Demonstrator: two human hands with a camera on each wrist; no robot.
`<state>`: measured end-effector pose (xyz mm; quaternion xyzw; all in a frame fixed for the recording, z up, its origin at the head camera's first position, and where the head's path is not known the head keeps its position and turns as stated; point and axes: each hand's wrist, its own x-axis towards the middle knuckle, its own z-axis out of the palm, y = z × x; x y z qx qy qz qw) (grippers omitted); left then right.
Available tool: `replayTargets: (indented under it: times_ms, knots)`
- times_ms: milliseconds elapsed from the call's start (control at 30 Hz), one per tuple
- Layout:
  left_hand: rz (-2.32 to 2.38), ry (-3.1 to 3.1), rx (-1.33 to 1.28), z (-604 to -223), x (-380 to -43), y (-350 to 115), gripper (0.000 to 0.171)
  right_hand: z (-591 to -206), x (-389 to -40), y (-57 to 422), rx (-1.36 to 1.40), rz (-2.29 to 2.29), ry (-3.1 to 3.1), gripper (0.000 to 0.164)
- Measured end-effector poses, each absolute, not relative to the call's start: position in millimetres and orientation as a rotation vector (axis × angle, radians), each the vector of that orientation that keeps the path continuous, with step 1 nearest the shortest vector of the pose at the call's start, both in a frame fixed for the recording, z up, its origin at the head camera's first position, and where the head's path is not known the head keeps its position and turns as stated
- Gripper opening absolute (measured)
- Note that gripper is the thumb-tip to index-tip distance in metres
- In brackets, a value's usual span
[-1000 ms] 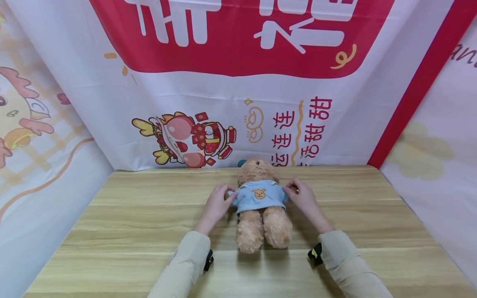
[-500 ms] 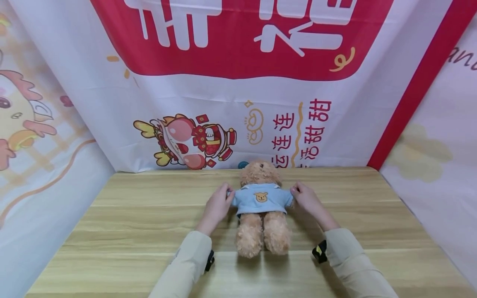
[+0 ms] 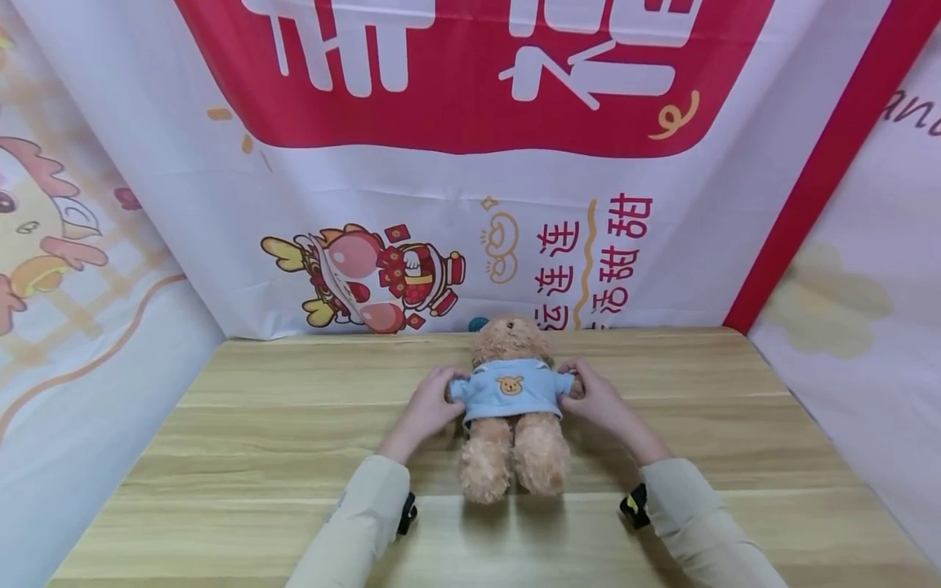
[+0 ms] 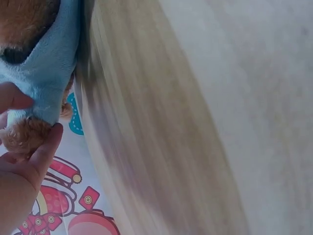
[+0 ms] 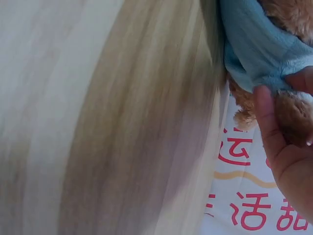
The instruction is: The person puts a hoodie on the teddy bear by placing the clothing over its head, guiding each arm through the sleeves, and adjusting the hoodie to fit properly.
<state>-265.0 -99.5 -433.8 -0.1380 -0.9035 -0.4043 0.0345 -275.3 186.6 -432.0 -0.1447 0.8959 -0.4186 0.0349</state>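
A light-brown teddy bear (image 3: 485, 465) lies face up near the back of the table, legs toward the person. It wears a light blue shirt (image 3: 485, 400) with a bear's head on the chest. My left hand (image 3: 430, 404) holds the bear's arm on the left; in the left wrist view, thumb and fingers lie around the sleeve (image 4: 44, 100) and the furry paw (image 4: 27, 137). On the other side my right hand (image 3: 603, 404) grips the opposite arm. In the right wrist view its digits meet at the sleeve cuff (image 5: 271, 83), beside the paw (image 5: 293, 115).
The wood-grain table (image 3: 294, 457) runs back to a white and red printed cloth (image 3: 441, 180) that hangs behind it. Printed cloths also hang at the left (image 3: 95, 310) and right (image 3: 845, 269). The bear's head is close to the back cloth.
Half a second ago both hands pinched the sleeve ends and drew them outward. Now the hands sit closer in around the arms, and the paws show. The bear has shifted slightly.
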Motion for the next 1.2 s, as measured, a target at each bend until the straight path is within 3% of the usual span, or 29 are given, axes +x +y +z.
replayTargets:
  times_ms: [400,800,1033,1200]
  knots:
    - [-1.242,-2.776,-0.292,-432,-261,-95,0.033,-429,-278,193,-0.488,-1.32,2.706,0.036]
    - [-1.185,-2.796,-0.355,-436,-258,-96,0.035,-420,-277,198,-0.216,-1.516,2.511,0.041]
    - [-1.177,-2.792,-0.38,-438,-257,-96,0.035,-426,-280,197,-0.285,-1.509,2.468,0.041]
    - [-1.161,-2.788,-0.384,-438,-256,-96,0.035,-434,-282,196,-0.403,-1.441,2.643,0.032]
